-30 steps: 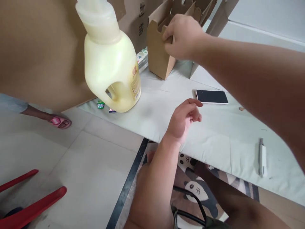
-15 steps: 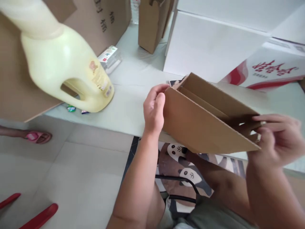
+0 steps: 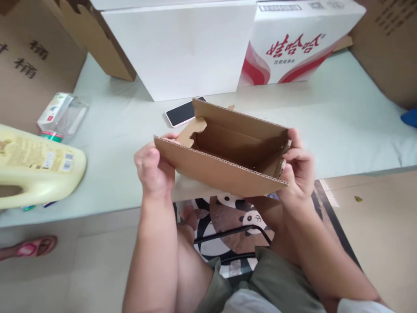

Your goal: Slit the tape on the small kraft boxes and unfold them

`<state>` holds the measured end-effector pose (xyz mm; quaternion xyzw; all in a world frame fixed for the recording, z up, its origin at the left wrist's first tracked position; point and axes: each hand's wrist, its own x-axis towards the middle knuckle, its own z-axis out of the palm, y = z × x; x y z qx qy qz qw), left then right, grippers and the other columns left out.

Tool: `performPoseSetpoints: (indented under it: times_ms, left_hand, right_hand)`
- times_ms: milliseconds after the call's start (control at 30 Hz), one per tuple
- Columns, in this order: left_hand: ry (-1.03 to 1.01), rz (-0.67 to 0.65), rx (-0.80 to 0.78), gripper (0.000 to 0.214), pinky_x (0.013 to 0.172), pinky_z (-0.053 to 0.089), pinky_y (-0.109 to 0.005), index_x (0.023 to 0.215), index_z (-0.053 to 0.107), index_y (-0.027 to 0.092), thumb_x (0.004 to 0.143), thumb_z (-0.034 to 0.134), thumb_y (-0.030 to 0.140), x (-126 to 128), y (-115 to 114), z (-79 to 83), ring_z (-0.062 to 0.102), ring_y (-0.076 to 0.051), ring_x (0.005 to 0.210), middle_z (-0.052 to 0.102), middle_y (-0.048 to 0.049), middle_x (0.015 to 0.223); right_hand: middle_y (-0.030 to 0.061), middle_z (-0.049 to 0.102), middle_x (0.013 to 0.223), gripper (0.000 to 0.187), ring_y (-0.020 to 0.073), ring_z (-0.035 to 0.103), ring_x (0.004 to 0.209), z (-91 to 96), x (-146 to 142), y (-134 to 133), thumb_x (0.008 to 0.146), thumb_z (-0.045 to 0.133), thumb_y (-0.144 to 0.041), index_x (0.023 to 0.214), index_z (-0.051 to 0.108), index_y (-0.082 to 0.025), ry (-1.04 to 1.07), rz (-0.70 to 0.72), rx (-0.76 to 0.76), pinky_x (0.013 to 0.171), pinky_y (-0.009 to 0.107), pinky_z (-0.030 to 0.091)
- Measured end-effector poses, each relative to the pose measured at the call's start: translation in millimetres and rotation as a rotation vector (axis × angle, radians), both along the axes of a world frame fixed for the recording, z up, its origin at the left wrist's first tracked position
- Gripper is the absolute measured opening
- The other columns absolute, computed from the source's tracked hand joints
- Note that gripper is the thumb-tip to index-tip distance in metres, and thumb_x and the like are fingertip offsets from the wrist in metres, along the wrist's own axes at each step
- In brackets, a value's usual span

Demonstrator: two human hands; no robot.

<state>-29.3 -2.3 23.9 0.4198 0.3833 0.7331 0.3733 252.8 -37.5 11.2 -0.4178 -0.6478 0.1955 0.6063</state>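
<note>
A brown cardboard box [image 3: 215,164], its top open toward me, is held up over the table's near edge between both hands. My left hand [image 3: 155,167] grips its left end, the thumb outside and the fingers partly hidden behind the wall. At the other end my right hand [image 3: 298,167] is closed on the short side, fingers at the notched end flap. A notched flap [image 3: 195,128] stands inside the left end. Behind the box a phone [image 3: 182,114] lies on the table, dark screen up.
On the pale green table [image 3: 339,126] stand a white box [image 3: 192,48] and a white carton with red print [image 3: 289,52]. To the left are a yellow jug [image 3: 48,169], a clear plastic bottle [image 3: 70,115] and large cardboard boxes. Another person's sandalled foot [image 3: 37,248] is on the floor.
My view has swung to the right, so the jug and white boxes sit further left. Both hands still hold the cardboard box, now turned more level with its inside more visible.
</note>
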Motion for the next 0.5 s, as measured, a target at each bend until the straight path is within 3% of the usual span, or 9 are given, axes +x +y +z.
performPoseSetpoints:
  times_ms: [100,200,267,367,433,500]
  left_hand:
    - [0.052,0.008,0.019,0.049,0.088,0.059,-0.036,0.056,0.067,0.024,0.074,0.077,0.069,5.4,3.7,-1.4,0.071,-0.021,0.088,0.064,-0.0013,0.063]
    - [0.118,0.073,0.077,0.054,0.089,0.058,-0.037,0.053,0.056,0.023,0.076,0.077,0.067,11.4,7.9,-2.1,0.069,-0.019,0.081,0.058,0.0006,0.058]
    - [0.127,0.109,0.083,0.052,0.082,0.058,-0.034,0.058,0.054,0.023,0.076,0.078,0.066,14.1,9.4,-1.2,0.067,-0.017,0.076,0.058,0.0019,0.06]
    - [0.109,0.118,0.036,0.045,0.073,0.055,-0.029,0.078,0.058,0.027,0.071,0.085,0.063,15.7,7.6,2.6,0.066,-0.015,0.07,0.062,0.0053,0.064]
    - [0.113,0.096,-0.014,0.047,0.07,0.053,-0.028,0.092,0.058,0.031,0.069,0.088,0.06,15.6,4.5,5.1,0.066,-0.014,0.068,0.067,0.0063,0.069]
    - [0.121,0.069,-0.045,0.048,0.069,0.052,-0.027,0.1,0.057,0.033,0.071,0.089,0.056,14.4,1.6,5.6,0.065,-0.014,0.067,0.067,0.0066,0.071]
  right_hand:
    - [0.0051,0.054,0.157,0.025,0.0316,0.047,0.151,-4.1,3.9,-3.7,0.099,0.056,-0.048,0.118,0.059,-0.033,-0.05,0.041,-0.06,0.125,0.064,0.035]
    - [0.0085,0.062,0.142,0.046,0.0293,0.061,0.135,-7.7,4.0,-3.9,0.098,0.059,-0.05,0.14,0.045,-0.037,-0.065,0.075,-0.121,0.118,0.061,0.046]
    - [0.0064,0.06,0.132,0.053,0.0269,0.062,0.129,-9.3,2.4,-1.4,0.091,0.068,-0.05,0.137,0.044,-0.039,-0.045,-0.049,-0.032,0.114,0.056,0.051]
    - [0.0052,0.049,0.137,0.064,0.0267,0.056,0.133,-9.9,-1.8,1.5,0.082,0.077,-0.053,0.134,0.043,-0.041,-0.012,-0.246,0.05,0.114,0.052,0.052]
    - [0.0082,0.047,0.145,0.071,0.0278,0.057,0.134,-10.2,-4.7,0.5,0.085,0.072,-0.055,0.144,0.034,-0.041,0.007,-0.165,-0.108,0.11,0.049,0.055]
    - [0.0107,0.051,0.147,0.068,0.0288,0.06,0.132,-11.3,-6.2,-2.3,0.09,0.065,-0.054,0.147,0.032,-0.039,0.044,-0.021,-0.253,0.105,0.048,0.058]
